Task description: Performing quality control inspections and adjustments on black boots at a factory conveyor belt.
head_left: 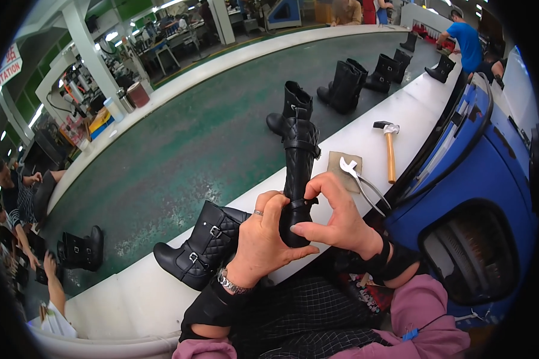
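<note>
A tall black quilted boot (298, 164) is between my hands, its shaft pointing away from me over the white ledge. My left hand (259, 242) is closed around the near part of the boot from the left, fingers on top. From the right, my right hand (340, 218) grips it with bent index finger and thumb, close to a thin buckled strap (302, 203). Whether the fingers pinch the strap itself, I cannot tell. Left of my left hand, another black boot (200, 248) with two silver buckles lies on the ledge.
Right of my hands, pincers (356, 173) lie partly on a brown pad (336, 160), and beyond is a hammer (390, 149). Several boots (343, 87) stand on the green conveyor belt (179, 155). A blue machine (467, 197) borders the right side. Other people work at far right and left.
</note>
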`<state>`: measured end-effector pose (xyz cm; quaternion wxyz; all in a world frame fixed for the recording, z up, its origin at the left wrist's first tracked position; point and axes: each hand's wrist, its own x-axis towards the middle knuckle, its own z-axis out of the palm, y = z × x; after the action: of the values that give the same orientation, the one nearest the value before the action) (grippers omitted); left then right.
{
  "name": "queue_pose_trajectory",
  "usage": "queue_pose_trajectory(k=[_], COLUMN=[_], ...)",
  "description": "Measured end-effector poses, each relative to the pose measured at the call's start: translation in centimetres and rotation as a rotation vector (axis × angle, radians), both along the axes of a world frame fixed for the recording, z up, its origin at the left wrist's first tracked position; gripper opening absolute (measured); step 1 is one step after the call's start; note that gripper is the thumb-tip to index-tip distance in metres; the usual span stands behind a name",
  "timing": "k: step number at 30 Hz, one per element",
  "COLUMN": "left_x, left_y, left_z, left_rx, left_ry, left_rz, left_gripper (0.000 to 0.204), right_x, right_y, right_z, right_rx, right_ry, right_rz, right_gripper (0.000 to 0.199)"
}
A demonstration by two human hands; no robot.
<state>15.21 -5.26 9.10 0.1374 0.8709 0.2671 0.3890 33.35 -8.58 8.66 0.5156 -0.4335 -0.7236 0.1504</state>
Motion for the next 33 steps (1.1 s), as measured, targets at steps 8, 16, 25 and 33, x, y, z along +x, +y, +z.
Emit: queue_pose_trajectory(k=[8, 16, 25, 33], left_x=[0.1, 0.6, 3.3, 4.1], left_y=[-0.2, 1.1, -0.7, 0.0], left_z=[0.4, -0.6, -0.1, 0.2], left_rx=[-0.036, -0.197, 0.01, 0.098], left_ry=[0.051, -0.117, -0.192, -0.12], left_rz=[-0.025, -0.079, 0.265, 0.273], left_gripper=[0.082, 0.075, 0.05, 0.047], right_x=[-0.1, 0.5, 1.1, 2.3], right_y=[0.0, 1.4, 2.3, 3.3], right_z=[0.0, 0.3, 2.0, 3.2], right_rx=[-0.034, 0.071, 0.358, 0.345], right_ry=[0.076, 0.049, -0.383, -0.556], right_rz=[0.026, -0.06, -0.193, -0.193], right_gripper=[0.039, 0.023, 0.024, 0.023])
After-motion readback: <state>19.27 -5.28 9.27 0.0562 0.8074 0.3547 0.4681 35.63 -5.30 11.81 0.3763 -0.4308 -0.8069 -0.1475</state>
